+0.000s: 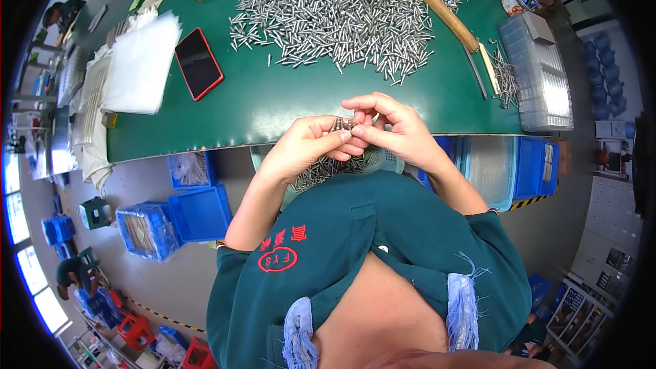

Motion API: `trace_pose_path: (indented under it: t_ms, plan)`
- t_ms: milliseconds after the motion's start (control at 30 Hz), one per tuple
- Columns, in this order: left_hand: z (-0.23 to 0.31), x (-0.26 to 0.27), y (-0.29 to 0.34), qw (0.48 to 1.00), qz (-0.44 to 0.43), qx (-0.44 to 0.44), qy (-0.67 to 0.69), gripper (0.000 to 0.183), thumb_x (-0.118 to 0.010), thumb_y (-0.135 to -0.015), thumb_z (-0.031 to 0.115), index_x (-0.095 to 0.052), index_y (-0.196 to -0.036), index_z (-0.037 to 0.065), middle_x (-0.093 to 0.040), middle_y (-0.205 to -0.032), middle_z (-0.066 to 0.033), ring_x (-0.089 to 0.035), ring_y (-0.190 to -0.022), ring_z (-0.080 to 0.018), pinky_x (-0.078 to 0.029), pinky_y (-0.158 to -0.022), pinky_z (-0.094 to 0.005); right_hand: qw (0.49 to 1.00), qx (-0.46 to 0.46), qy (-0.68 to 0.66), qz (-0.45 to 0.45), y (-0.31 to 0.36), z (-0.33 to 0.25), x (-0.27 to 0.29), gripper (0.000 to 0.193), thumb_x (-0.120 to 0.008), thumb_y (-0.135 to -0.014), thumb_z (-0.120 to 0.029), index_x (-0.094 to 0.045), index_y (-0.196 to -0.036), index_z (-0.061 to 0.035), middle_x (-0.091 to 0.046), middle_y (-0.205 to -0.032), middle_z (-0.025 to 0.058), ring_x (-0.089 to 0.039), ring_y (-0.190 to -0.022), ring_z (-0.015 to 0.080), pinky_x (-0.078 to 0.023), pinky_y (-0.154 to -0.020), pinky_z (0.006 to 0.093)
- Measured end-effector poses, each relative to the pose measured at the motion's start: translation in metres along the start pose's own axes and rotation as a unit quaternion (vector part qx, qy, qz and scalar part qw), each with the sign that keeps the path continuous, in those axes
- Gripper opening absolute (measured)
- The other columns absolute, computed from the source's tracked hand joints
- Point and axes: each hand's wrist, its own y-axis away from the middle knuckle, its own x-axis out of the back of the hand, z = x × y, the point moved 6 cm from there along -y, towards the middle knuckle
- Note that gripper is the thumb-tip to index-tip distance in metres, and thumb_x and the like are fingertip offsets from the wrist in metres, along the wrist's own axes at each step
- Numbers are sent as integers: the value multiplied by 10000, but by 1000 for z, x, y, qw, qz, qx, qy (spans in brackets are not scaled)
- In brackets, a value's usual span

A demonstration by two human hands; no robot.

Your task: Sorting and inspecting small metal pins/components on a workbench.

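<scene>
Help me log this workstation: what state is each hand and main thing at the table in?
Left hand: fingers closed on several metal pins
Right hand: fingers bent, meeting the left hand's
Pin heap: loose, spread out
Phone: lying flat, screen dark
White sheets: stacked
Green basket: partly hidden, holding loose pins

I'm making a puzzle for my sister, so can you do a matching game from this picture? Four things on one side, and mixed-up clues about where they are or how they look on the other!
Things:
1. phone
2. paper
3. left hand
4. big pile

Clues:
A. lies between two wooden bars
B. has a dark front and a red edge
C. white, just left of the thing with the red edge
D. has small metal pieces in its fingers

Right pairs: 1-B, 2-C, 3-D, 4-A
</scene>
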Motion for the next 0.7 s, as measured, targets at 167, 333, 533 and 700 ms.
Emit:
trace_pose_path:
  t_ms: [167, 333, 533, 700]
  plan:
    - [1, 0, 0, 1000, 1, -4, 6, 281, -533, -932, 137, -571, -1120, -68, -662, -982, -171, -668, -900, -210, -553, -782, -273, 1000, 8, 19, 3, 0, 0, 1, 324, -614, -864, -105, -602, -1187, -94, -543, -916, 7, -517, -764, 70, -427, -634, 214]
    - [3, -1, 1, 1000, 6, -2, 8, 272, -534, -933, 138, -578, -1109, -65, -663, -981, -167, -668, -902, -207, -553, -778, -270, 998, 41, 48, 0, 0, -3, 1, 303, -625, -869, -107, -614, -1170, -76, -582, -955, 9, -552, -825, 71, -418, -644, 198]
    - [3, 0, 0, 1000, 7, 1, 8, 260, -532, -934, 135, -583, -1097, -61, -664, -979, -164, -668, -897, -200, -553, -773, -265, 998, 35, 56, 1, 0, -3, 1, 302, -621, -870, -107, -615, -1171, -80, -585, -956, 16, -565, -832, 81, -437, -658, 203]
    - [0, 2, -3, 1000, 19, -4, -19, 261, -534, -934, 135, -577, -1106, -57, -665, -978, -155, -667, -892, -185, -549, -765, -252, 993, 61, 97, 17, -2, -3, -1, 287, -624, -859, -96, -630, -1145, -82, -592, -928, 32, -586, -807, 115, -464, -666, 238]
